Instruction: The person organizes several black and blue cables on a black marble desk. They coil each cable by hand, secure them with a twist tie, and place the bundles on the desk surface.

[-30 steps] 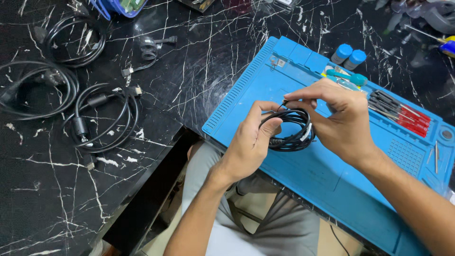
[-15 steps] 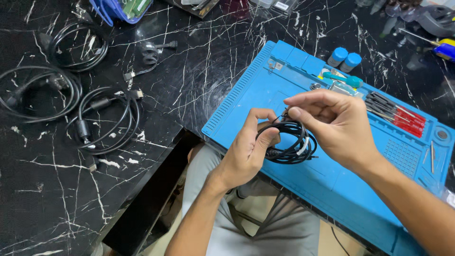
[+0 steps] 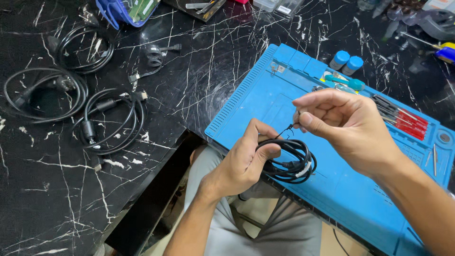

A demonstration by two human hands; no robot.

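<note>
L grip [image 3: 244,161] round coiled cable [image 3: 289,161], R grip [image 3: 343,123] pinching tie [image 3: 286,129]

Glossy black marble table [image 3: 218,71], matt rubbery blue mat [image 3: 265,95]

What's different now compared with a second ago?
The right hand has lifted up and away from the cable coil, pinching a thin black tie and pulling it out taut. Earlier, both hands were closed over the coil. The left hand still grips the coil above the blue mat; the spare cables lie unmoved.
</note>
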